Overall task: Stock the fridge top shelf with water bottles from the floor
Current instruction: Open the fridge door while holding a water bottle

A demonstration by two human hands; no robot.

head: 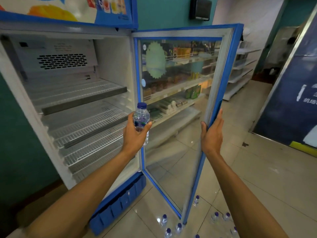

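Fingers (131,117) of left hand (135,134) wrapped round upright bottle (141,120), before open fridge (77,93). Right hand (211,133) clasping door (217,107) edge. More bottles (178,227) standing on floor (257,177).

I hold one water bottle (141,119) in my left grip (135,133). I count nine more bottles on the floor (178,228) and three wire shelves (77,93) inside one open fridge (113,69).
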